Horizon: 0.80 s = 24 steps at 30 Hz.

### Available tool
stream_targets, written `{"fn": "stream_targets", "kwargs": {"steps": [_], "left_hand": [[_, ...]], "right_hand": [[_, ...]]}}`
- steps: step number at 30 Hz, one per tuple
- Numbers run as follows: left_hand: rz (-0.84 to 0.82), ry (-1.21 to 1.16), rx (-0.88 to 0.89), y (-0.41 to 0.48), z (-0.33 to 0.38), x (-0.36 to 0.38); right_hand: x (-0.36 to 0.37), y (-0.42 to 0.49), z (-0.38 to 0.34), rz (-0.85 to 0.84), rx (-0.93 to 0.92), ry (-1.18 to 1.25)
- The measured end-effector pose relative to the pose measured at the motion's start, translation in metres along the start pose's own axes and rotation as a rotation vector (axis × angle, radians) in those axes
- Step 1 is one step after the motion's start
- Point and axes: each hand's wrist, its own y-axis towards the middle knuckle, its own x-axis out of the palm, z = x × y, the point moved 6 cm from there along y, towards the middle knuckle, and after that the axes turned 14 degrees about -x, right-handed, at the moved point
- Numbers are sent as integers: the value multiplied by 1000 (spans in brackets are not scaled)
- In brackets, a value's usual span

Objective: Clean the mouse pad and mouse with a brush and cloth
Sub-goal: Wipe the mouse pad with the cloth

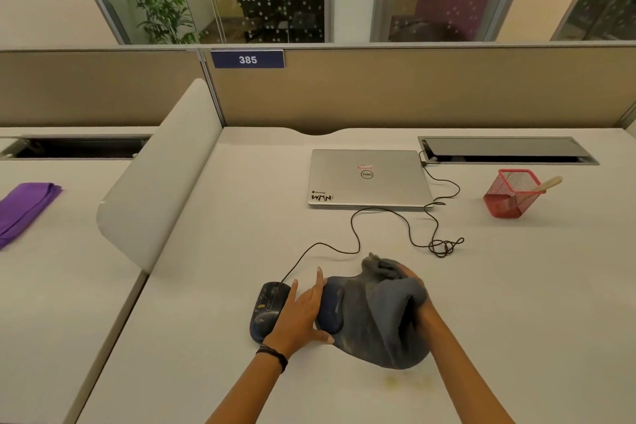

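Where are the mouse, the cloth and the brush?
mouse (266, 310): head view, on its dark top shell.
grey cloth (385, 299): head view, on its bunched middle.
brush (548, 184): head view, on its wooden handle above the red mesh holder (504, 200).

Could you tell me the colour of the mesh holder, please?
The mesh holder is red, seen in the head view.

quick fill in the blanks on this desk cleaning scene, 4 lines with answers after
1. The right hand grips a grey ___ on the mouse pad.
2. The mouse lies to the ___ of the mouse pad.
3. The brush stands in a ___ mesh holder.
4. The laptop lid is ___.

Missing words: cloth; left; red; closed.
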Motion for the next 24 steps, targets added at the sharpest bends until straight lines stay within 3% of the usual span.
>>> {"fn": "stream_targets", "kwargs": {"steps": [1, 4, 8, 13, 15, 20, 24], "left_hand": [[-1, -4, 0, 0, 0, 0], [0, -8, 3, 0, 1, -1], [-13, -15, 5, 0, 0, 0], [-18, -31, 8, -1, 0, -1], [-17, -33, 11, -2, 0, -2], [-15, -57, 12, -2, 0, -3], [5, -67, 20, -3, -2, 0]], "right_hand": [[5, 0, -7, -52, -106, -125], [11, -2, -18, -54, -183, -386], [12, -9, -14, -79, -142, -584], [31, -16, -10, -319, -61, -864], [39, -20, -4, -359, -62, -906], [53, -5, -15, -209, -84, -768], [81, -2, -21, -348, -181, -672]]}}
